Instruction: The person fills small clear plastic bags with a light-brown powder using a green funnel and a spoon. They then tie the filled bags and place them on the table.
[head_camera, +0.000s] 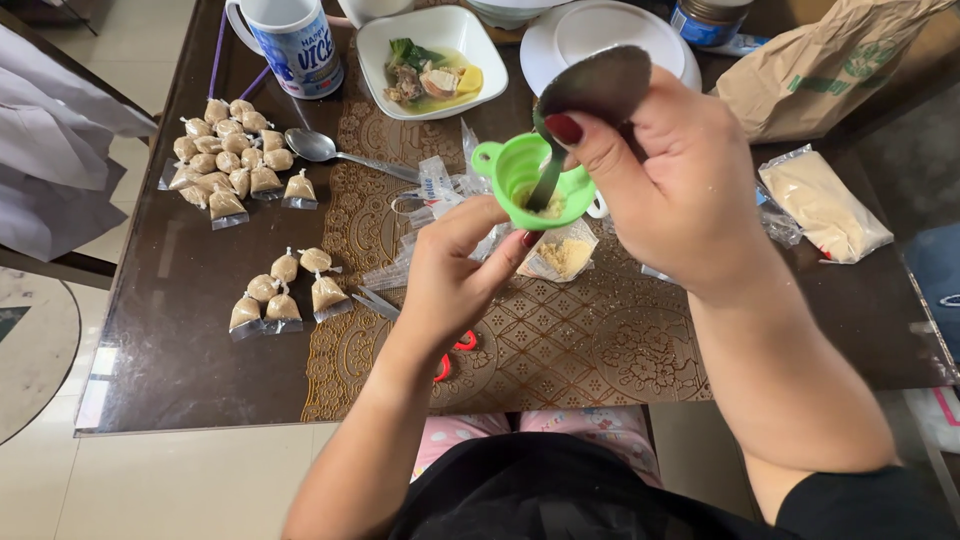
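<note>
My right hand (668, 172) grips a metal spoon (597, 84) upside down, bowl up, with its handle poked down into a green funnel (520, 170). Under the funnel hangs a small clear plastic bag (563, 254) with tan powder in its bottom. My left hand (450, 270) pinches the bag's mouth around the funnel's spout, holding both above the dark table (180, 330). Red nail polish shows on both hands.
Two groups of tied powder packets (232, 155) (282, 292) lie at the left. A spare spoon (318, 146), a mug (293, 40), a bowl of soup (432, 70), a white plate (610, 30), a large powder bag (822, 203), a brown paper bag (815, 65) and red-handled scissors (452, 355) surround the work spot.
</note>
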